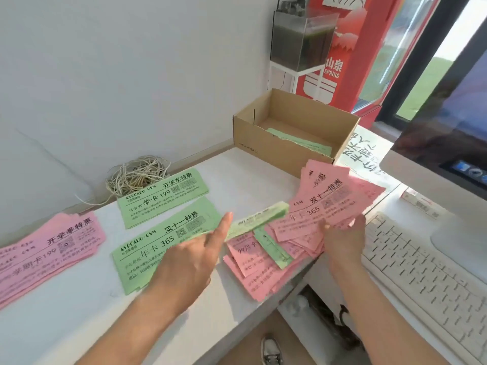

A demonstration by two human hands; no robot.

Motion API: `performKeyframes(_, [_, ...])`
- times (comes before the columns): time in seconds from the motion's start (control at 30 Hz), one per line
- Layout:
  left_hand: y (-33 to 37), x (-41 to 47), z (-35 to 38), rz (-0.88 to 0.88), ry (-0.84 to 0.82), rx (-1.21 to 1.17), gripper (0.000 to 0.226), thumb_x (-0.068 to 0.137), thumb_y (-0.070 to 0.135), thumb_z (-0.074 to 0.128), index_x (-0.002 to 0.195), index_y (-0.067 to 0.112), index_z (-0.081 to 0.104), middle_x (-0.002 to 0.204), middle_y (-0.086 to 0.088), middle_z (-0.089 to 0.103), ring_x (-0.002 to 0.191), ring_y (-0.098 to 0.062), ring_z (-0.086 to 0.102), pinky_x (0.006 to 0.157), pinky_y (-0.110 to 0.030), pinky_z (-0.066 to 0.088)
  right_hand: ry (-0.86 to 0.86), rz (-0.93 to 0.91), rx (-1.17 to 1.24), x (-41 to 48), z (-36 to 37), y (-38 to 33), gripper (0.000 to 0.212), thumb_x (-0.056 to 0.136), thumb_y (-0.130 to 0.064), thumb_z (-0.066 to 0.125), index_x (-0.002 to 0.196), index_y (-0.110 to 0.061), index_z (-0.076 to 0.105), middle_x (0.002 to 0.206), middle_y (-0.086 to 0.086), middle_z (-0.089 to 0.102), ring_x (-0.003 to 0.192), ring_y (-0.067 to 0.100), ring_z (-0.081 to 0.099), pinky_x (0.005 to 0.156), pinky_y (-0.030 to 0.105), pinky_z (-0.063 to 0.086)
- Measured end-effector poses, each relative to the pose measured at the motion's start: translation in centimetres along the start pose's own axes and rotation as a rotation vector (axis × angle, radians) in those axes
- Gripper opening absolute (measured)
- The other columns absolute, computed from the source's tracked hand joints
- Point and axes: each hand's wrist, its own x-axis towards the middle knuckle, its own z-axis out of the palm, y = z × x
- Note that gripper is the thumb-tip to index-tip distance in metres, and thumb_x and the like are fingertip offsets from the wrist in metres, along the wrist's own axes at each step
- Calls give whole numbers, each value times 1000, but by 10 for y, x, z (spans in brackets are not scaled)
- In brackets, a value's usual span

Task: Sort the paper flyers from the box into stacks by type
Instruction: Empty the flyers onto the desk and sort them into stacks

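My right hand (342,241) grips a fanned bunch of pink flyers (329,204) above the table's right end. My left hand (195,254) has its index finger stretched out and holds one end of a blurred green flyer (258,219) between the two hands. Under them lies a loose pile of pink flyers (253,275) with a green strip (274,248) across it. Three sorted stacks lie to the left: a pink stack (47,248), a far green stack (163,196) and a near green stack (158,246). The cardboard box (263,143) stands behind, with green flyers (303,143) inside.
A bundle of twine (139,177) lies by the wall. A white keyboard (421,272) and a monitor (448,122) fill the desk on the right, across a gap from the white table (79,325). A fish tank (300,40) and a red cooler (342,61) stand behind the box.
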Motion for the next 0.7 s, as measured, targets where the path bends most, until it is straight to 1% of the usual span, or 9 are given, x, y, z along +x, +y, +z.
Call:
performKeyframes(0.07, [-5, -29, 12, 51, -30, 165, 96, 36, -8, 73, 130, 6, 55, 81, -6, 71, 58, -20, 66, 37, -26, 46, -19, -7, -28, 8, 3, 3, 43, 84, -5, 63, 111, -28, 40, 102, -8, 60, 98, 20, 62, 84, 44, 54])
performKeyframes(0.13, [-4, -58, 24, 52, -98, 212, 90, 41, -5, 70, 127, 9, 53, 96, -9, 72, 75, -22, 71, 45, -27, 54, -61, -97, -195, 11, 6, 6, 50, 81, -5, 65, 116, -26, 36, 108, -3, 59, 103, 25, 61, 86, 46, 53])
performKeyframes(0.2, [-1, -78, 33, -1, -147, 219, 77, 45, 2, 71, 120, 10, 58, 91, -10, 73, 72, -21, 72, 42, -28, 53, -83, -218, -326, 13, 8, 4, 66, 74, 1, 68, 121, -28, 31, 116, 8, 55, 106, 28, 58, 86, 49, 53])
performKeyframes(0.27, [3, -91, 39, -66, -208, 210, 82, 34, 6, 82, 114, 11, 63, 84, -11, 74, 65, -22, 71, 34, -29, 48, -66, -276, -356, 12, 9, 1, 82, 68, 4, 72, 130, -27, 27, 124, 14, 46, 112, 30, 53, 88, 52, 52])
performKeyframes(0.37, [5, -106, 45, -144, -257, 166, 87, 35, 6, 81, 116, 13, 48, 86, -14, 73, 66, -25, 71, 30, -33, 47, -16, -356, -611, 5, 8, -5, 98, 73, -7, 75, 148, -10, 11, 148, 20, 24, 139, 34, 23, 114, 48, 27])
performKeyframes(0.47, [3, -117, 47, -171, -325, 153, 103, 14, 6, 90, 112, 12, 58, 85, -17, 72, 66, -27, 71, 31, -34, 48, 26, -551, -877, -15, 8, -10, 91, 78, -15, 71, 150, -10, 15, 154, 21, 17, 144, 34, 13, 117, 48, 16])
performKeyframes(0.57, [2, -123, 44, -183, -367, 137, 89, 11, 7, 91, 98, 13, 74, 79, -18, 72, 61, -28, 70, 28, -34, 46, -295, -830, -1016, -59, 22, -9, 67, 86, -27, 60, 146, -22, 31, 154, 8, 29, 144, 28, 20, 117, 53, 17])
performKeyframes(0.63, [-1, -130, 42, -195, -366, 139, 89, 6, 6, 90, 94, 14, 76, 77, -17, 72, 58, -28, 69, 27, -33, 45, -647, -866, -1126, -98, 39, 0, 57, 94, -34, 46, 147, -35, 25, 156, -7, 14, 147, 19, 5, 117, 46, 4])
performKeyframes(0.7, [-8, -138, 38, -206, -347, 132, 90, 4, 3, 88, 93, 14, 76, 78, -17, 71, 58, -28, 69, 26, -32, 44, -825, -916, -1185, -124, 52, 18, 48, 97, -35, 38, 142, -45, 25, 158, -10, 6, 145, 15, -7, 118, 46, 1])
